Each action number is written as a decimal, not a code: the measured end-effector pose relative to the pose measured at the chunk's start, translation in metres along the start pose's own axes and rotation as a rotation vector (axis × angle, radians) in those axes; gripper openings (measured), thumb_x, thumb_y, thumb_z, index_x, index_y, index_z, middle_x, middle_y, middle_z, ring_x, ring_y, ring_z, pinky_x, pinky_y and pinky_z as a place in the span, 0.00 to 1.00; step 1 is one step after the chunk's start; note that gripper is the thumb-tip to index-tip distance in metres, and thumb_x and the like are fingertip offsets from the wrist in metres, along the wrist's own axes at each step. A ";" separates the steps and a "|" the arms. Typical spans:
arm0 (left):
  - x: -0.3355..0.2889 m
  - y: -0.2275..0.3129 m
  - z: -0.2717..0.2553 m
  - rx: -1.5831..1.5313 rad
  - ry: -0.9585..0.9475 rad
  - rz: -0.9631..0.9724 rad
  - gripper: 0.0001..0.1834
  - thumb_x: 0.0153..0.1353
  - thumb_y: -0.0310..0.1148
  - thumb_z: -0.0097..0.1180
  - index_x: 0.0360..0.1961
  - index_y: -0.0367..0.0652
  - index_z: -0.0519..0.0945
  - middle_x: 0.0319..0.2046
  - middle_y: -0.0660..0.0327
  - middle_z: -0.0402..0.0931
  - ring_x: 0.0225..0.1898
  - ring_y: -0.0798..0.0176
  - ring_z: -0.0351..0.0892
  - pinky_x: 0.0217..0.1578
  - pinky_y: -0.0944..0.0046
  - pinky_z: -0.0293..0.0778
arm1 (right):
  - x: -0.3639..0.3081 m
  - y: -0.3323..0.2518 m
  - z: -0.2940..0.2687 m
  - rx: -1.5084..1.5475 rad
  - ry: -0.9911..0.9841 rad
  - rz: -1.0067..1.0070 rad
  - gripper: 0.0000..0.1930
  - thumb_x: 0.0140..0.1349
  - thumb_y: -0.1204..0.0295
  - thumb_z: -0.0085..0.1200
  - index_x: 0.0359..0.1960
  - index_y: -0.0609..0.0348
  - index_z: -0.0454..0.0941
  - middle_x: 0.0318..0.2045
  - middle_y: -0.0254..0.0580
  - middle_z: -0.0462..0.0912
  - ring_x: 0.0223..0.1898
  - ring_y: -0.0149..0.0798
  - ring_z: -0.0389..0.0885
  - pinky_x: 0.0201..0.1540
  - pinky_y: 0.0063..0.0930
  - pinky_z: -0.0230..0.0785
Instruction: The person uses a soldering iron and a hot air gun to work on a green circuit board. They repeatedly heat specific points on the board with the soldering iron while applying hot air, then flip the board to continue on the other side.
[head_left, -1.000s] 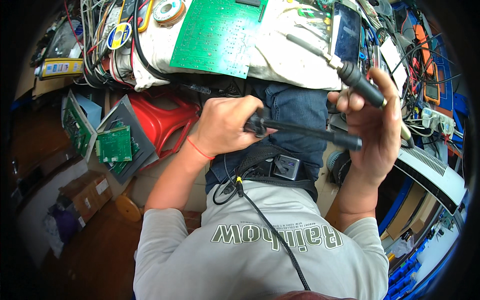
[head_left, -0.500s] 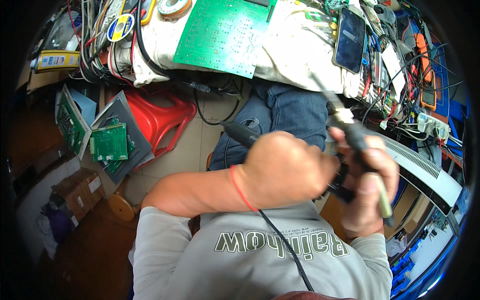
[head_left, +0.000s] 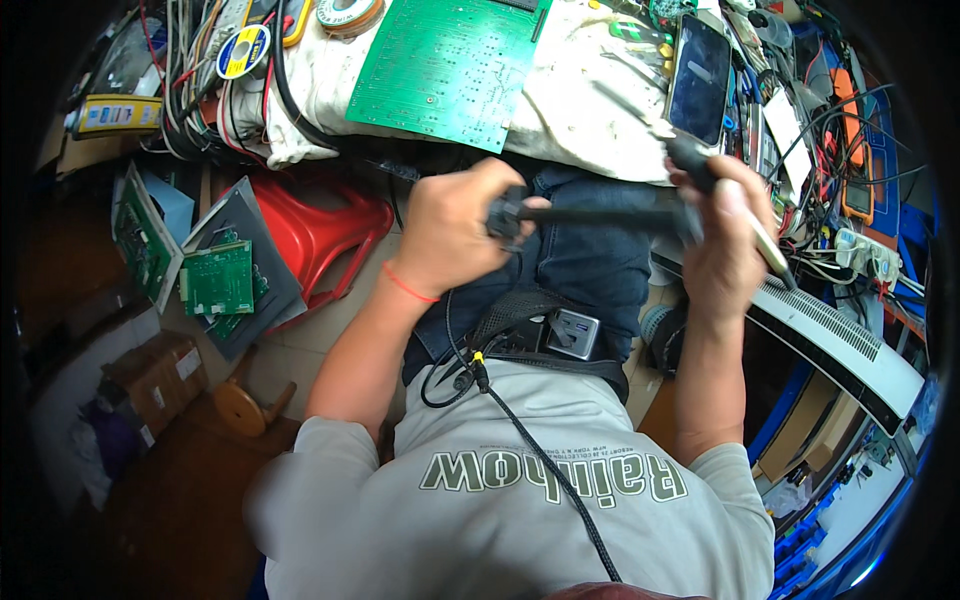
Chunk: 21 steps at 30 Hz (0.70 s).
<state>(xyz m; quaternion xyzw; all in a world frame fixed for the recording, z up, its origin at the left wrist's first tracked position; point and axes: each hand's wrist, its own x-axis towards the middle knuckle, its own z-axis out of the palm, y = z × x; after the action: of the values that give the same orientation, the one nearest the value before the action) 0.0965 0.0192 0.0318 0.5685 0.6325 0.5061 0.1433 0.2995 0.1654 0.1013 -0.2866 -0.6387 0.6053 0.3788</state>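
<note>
My left hand is closed around a black, tube-shaped tool, its kind unclear through motion blur. The tube runs rightward above my jeans, and its far end reaches my right hand; whether they touch cannot be told. Between my right fingers is a soldering iron, by its look, with a thin metal shaft and dark grip. It slants up and left over the white cloth. A green circuit board lies on that cloth, beyond both hands, its near edge overhanging my lap.
A phone and a tangle of tools and cables lie to the right. Solder wire spools sit at the far left. A red stool stands beside more circuit boards. A white slotted unit is at right.
My left hand has swung left and away from my chest, and the black tool now points right instead of left. My right hand has moved farther forward with its tool.
</note>
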 end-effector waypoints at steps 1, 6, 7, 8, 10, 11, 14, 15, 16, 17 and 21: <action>-0.006 0.000 -0.008 -0.014 0.078 -0.128 0.15 0.52 0.33 0.76 0.31 0.42 0.78 0.21 0.57 0.75 0.21 0.60 0.78 0.23 0.62 0.73 | 0.004 0.014 -0.001 -0.078 -0.026 0.020 0.18 0.70 0.69 0.56 0.56 0.70 0.77 0.40 0.46 0.84 0.40 0.34 0.84 0.52 0.29 0.77; 0.005 -0.008 -0.044 -0.818 0.517 -0.076 0.18 0.68 0.41 0.64 0.48 0.42 0.73 0.26 0.61 0.74 0.26 0.65 0.75 0.30 0.62 0.75 | 0.009 0.077 0.007 -0.142 -0.127 0.111 0.15 0.64 0.73 0.65 0.52 0.64 0.83 0.41 0.36 0.86 0.40 0.24 0.80 0.45 0.19 0.73; 0.009 -0.009 -0.054 -0.853 0.528 -0.058 0.25 0.67 0.53 0.62 0.50 0.44 0.74 0.27 0.61 0.73 0.27 0.63 0.74 0.33 0.58 0.74 | 0.008 0.084 0.008 -0.169 -0.133 0.110 0.15 0.64 0.73 0.66 0.51 0.63 0.83 0.41 0.35 0.86 0.40 0.23 0.80 0.45 0.18 0.72; 0.013 -0.010 -0.059 -0.849 0.577 -0.054 0.28 0.67 0.60 0.58 0.50 0.46 0.74 0.27 0.62 0.73 0.28 0.62 0.74 0.35 0.57 0.74 | 0.009 0.089 0.009 -0.162 -0.139 0.116 0.13 0.64 0.73 0.66 0.49 0.61 0.85 0.42 0.34 0.87 0.40 0.24 0.80 0.46 0.19 0.73; 0.021 -0.011 -0.068 -0.897 0.632 -0.018 0.35 0.65 0.70 0.51 0.49 0.47 0.76 0.27 0.62 0.74 0.30 0.61 0.73 0.38 0.56 0.72 | 0.012 0.094 0.008 -0.153 -0.160 0.101 0.13 0.64 0.73 0.66 0.49 0.61 0.85 0.42 0.34 0.87 0.41 0.24 0.81 0.46 0.19 0.73; 0.025 -0.011 -0.072 -0.954 0.652 -0.005 0.38 0.63 0.75 0.47 0.48 0.48 0.76 0.27 0.62 0.74 0.30 0.61 0.72 0.39 0.56 0.71 | 0.013 0.094 0.007 -0.150 -0.168 0.096 0.13 0.64 0.73 0.66 0.50 0.61 0.85 0.42 0.34 0.87 0.41 0.24 0.81 0.47 0.19 0.73; 0.037 -0.013 -0.072 -1.072 0.703 -0.018 0.40 0.63 0.77 0.43 0.46 0.48 0.77 0.27 0.59 0.74 0.30 0.58 0.72 0.39 0.54 0.71 | 0.015 0.095 0.005 -0.170 -0.184 0.102 0.13 0.64 0.73 0.66 0.49 0.61 0.85 0.41 0.35 0.87 0.41 0.25 0.81 0.47 0.19 0.73; 0.041 -0.014 -0.071 -1.119 0.717 -0.022 0.40 0.63 0.77 0.43 0.46 0.47 0.77 0.27 0.59 0.74 0.30 0.57 0.72 0.39 0.54 0.71 | 0.016 0.095 0.005 -0.171 -0.183 0.107 0.13 0.64 0.74 0.66 0.49 0.61 0.85 0.41 0.35 0.87 0.41 0.25 0.81 0.47 0.19 0.73; 0.044 -0.015 -0.069 -1.108 0.740 -0.033 0.39 0.64 0.76 0.43 0.45 0.47 0.76 0.26 0.58 0.74 0.29 0.56 0.72 0.38 0.53 0.71 | 0.016 0.094 0.004 -0.176 -0.190 0.110 0.13 0.64 0.74 0.66 0.49 0.61 0.85 0.41 0.35 0.87 0.41 0.25 0.81 0.47 0.19 0.73; 0.047 -0.015 -0.067 -1.097 0.767 -0.058 0.39 0.64 0.76 0.43 0.45 0.46 0.75 0.25 0.58 0.74 0.29 0.55 0.72 0.37 0.53 0.71 | 0.016 0.094 0.004 -0.180 -0.196 0.113 0.13 0.64 0.74 0.66 0.49 0.61 0.85 0.41 0.34 0.87 0.41 0.25 0.81 0.47 0.19 0.73; 0.056 -0.019 -0.057 -1.117 0.765 -0.056 0.38 0.65 0.74 0.44 0.45 0.45 0.73 0.24 0.57 0.75 0.28 0.55 0.73 0.36 0.53 0.72 | 0.019 0.095 0.004 -0.140 -0.215 0.147 0.13 0.64 0.73 0.66 0.49 0.61 0.86 0.40 0.33 0.86 0.40 0.24 0.81 0.46 0.18 0.72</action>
<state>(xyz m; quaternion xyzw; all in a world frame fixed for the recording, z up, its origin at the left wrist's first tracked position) 0.0246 0.0437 0.0641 0.1733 0.2965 0.9188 0.1945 0.2771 0.1889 0.0103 -0.2918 -0.6934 0.6126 0.2423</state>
